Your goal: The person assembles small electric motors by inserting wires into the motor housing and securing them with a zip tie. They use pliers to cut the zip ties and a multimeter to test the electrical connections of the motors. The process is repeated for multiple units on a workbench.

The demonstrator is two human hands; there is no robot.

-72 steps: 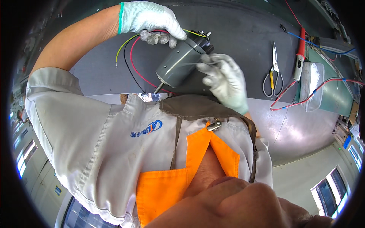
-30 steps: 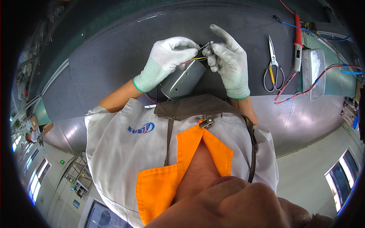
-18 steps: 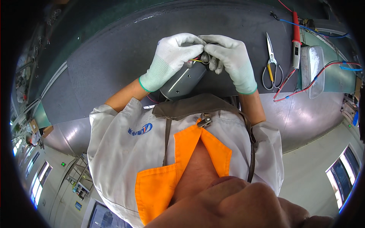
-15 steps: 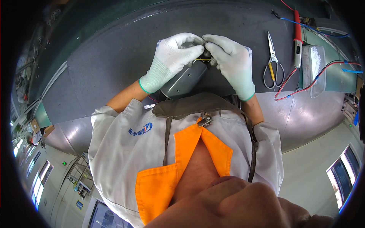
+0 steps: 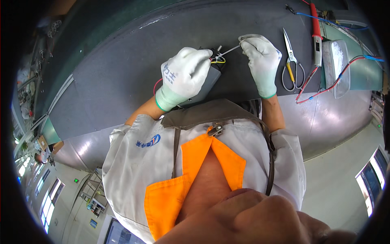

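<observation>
Both my hands wear white knitted gloves. My left hand [image 5: 186, 75] is closed, pinching a small bundle of wires at the far end of a grey casing [image 5: 209, 84]. A yellow wire [image 5: 219, 62] loops out beside the fingertips, with dark wire ends or connectors around it. My right hand [image 5: 261, 57] is closed on the far end of a thin pale cable tie [image 5: 230, 51], which stretches taut from the bundle. My left hand and apron partly cover the casing. A thin red wire [image 5: 155, 84] curves out by my left wrist.
On the dark worktop [image 5: 122, 69], scissors [image 5: 291, 61] with a yellow-wrapped handle lie right of my right hand. Beyond them are a red-and-grey handheld tool [image 5: 317, 40] with a red cable [image 5: 325, 90], a clear plastic box [image 5: 338, 67] and a blue cable [image 5: 321, 18].
My right hand has moved right, away from my left, and the pale cable tie now shows stretched between them. My left hand has turned and shifted slightly right, staying at the wires.
</observation>
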